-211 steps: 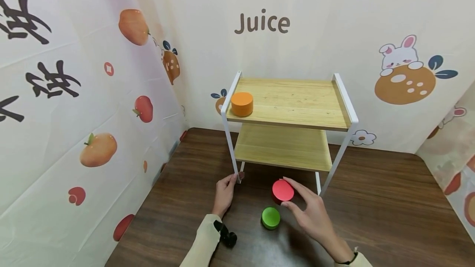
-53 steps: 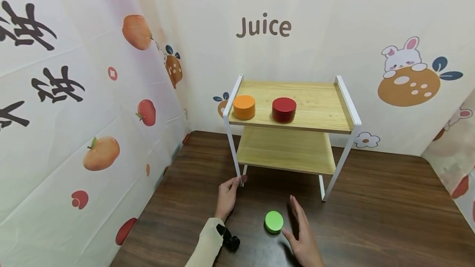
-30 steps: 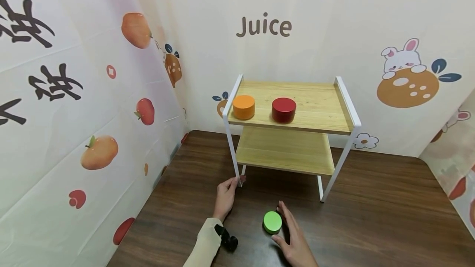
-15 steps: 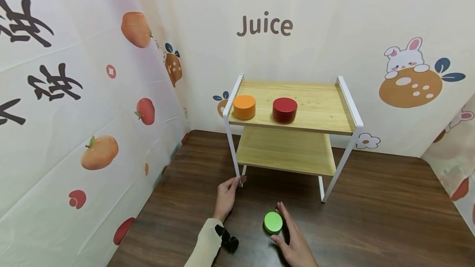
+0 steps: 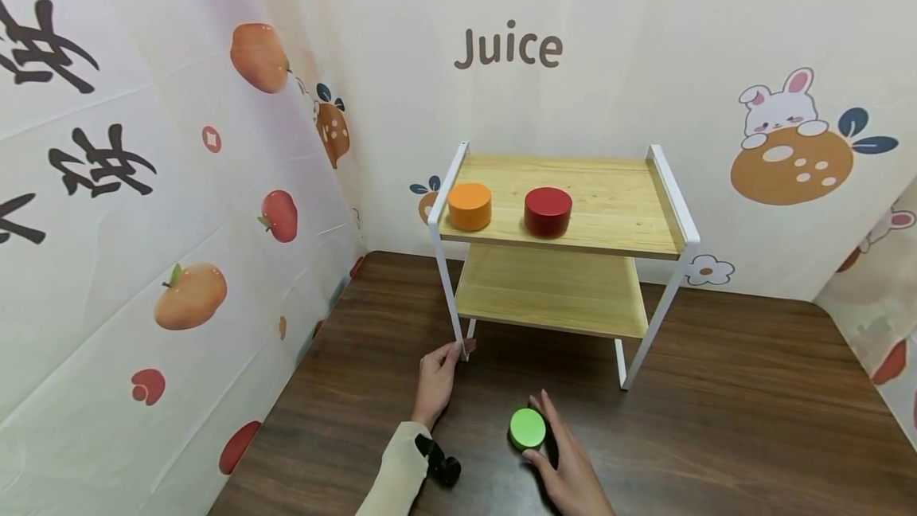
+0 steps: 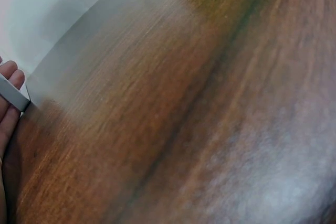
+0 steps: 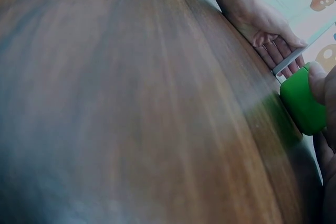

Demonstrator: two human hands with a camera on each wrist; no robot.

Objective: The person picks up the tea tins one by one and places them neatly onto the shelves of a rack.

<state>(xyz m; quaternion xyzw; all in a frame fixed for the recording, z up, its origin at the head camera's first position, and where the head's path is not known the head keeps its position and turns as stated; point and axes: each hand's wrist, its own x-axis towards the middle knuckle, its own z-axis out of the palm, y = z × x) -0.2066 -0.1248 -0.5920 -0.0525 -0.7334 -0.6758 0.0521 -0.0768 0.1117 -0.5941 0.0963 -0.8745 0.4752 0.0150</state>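
Note:
A small two-tier shelf (image 5: 573,289) with wooden boards and white metal sides stands on the dark wooden table. My left hand (image 5: 433,385) holds the foot of its left front leg between thumb and fingers; the right wrist view shows this leg (image 7: 290,61) in that grip. In front of the shelf lies a green round block (image 5: 527,428). My right hand (image 5: 571,470) pinches it, thumb on the near side and fingers at the far side; the thumb (image 7: 317,80) touches it in the right wrist view. The block rests on the table.
On the top board sit an orange round block (image 5: 470,207) at the left end and a dark red round block (image 5: 548,212) to its right. Printed cloth walls (image 5: 616,62) close off the back and sides. A black wrist camera (image 5: 444,468) is strapped to my left wrist.
The red block has gone from my right hand to the top board. My right hand has since come to the green block and closed in on it. My left hand keeps its hold.

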